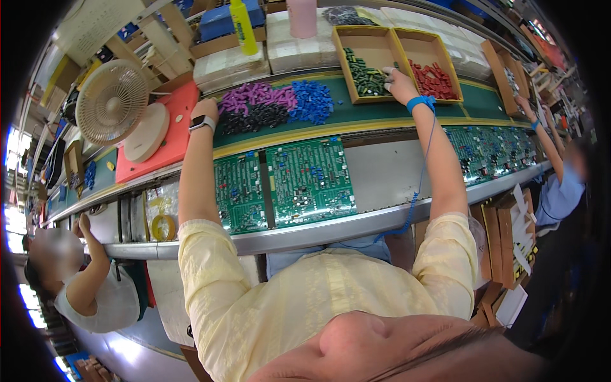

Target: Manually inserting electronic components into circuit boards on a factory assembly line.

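My left hand [207, 109], with a watch on the wrist, is curled at the left end of the loose parts. Purple components [258, 95] and black components [254, 119] lie beside it; what its fingers hold, if anything, is hidden. My right hand [401, 86] reaches into the yellow-edged cardboard box [372, 100], fingers bent together over the dark green components [365, 73]. Whatever is in its fingertips is too small to name. Red components [434, 79] fill part of the box's right compartment. A blue wrist strap [420, 103] with a coiled cord circles my right wrist.
Green circuit boards [310, 181] lie on the line before me, more boards [490, 153] to the right. Blue components [310, 102] adjoin the purple ones. A fan [113, 102] stands on a red board at left. Co-workers [560, 191] sit on both sides.
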Available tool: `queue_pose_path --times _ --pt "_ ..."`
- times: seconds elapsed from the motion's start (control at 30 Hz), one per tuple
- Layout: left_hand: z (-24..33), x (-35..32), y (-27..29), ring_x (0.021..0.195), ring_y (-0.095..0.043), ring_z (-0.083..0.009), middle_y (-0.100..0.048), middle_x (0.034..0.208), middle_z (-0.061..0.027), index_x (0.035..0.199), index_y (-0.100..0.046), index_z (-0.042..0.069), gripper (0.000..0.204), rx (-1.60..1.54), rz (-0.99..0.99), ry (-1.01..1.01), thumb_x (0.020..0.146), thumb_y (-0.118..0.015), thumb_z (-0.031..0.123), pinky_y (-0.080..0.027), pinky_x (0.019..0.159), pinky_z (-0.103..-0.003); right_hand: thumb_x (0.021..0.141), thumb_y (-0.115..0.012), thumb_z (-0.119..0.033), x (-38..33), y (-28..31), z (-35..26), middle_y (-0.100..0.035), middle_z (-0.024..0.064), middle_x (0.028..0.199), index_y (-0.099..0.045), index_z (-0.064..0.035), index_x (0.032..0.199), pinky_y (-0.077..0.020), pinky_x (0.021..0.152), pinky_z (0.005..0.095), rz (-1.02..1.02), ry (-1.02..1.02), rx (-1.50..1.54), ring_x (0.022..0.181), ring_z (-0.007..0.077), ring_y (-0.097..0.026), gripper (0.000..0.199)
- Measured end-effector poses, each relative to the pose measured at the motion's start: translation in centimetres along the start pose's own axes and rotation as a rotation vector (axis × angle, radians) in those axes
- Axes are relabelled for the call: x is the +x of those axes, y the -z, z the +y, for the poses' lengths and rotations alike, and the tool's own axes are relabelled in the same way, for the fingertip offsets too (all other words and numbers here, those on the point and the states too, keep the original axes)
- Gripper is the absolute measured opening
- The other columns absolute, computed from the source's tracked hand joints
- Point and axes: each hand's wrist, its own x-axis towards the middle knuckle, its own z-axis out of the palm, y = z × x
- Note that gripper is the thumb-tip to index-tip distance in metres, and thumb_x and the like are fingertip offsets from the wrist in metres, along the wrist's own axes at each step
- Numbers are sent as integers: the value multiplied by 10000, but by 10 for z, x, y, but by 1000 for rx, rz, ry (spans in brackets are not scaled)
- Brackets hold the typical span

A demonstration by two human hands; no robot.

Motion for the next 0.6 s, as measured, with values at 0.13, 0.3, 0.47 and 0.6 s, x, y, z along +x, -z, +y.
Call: queue_pose_path --times 0.13,0.3,0.47,0.6 --pt "7 -4 7 940 -583 -335 -578 1017 -236 1037 -604 92 304 -26 29 -18 815 -401 45 -473 802 -418 780 -555 -175 16 14 37 -626 185 892 -618 -125 1038 -485 752 395 363 175 49 837 332 -606 270" --pt "-4 -5 1 944 -581 -335 -539 1087 -217 1036 -581 82 267 -64 72 -47 843 -398 58 -486 791 -409 782 -525 -249 16 70 101 -561 198 1111 -576 -106 1113 -411 901 436 115 -411 -379 1021 361 -540 364" --pt "15 -48 36 821 -609 -295 -612 899 -166 965 -606 56 182 -551 212 -44 799 -574 123 -484 712 -359 750 -619 -219 14 71 90 -534 177 1168 -541 -55 1149 -413 907 384 -145 -416 -474 1086 323 -507 438" --pt "51 -143 57 691 -585 -144 -617 755 -80 890 -616 30 177 -1030 126 -289 763 -662 145 -469 649 -271 755 -632 -212 15 59 85 -583 161 1092 -585 -60 1073 -425 884 389 -3 -342 -443 1028 329 -540 356"
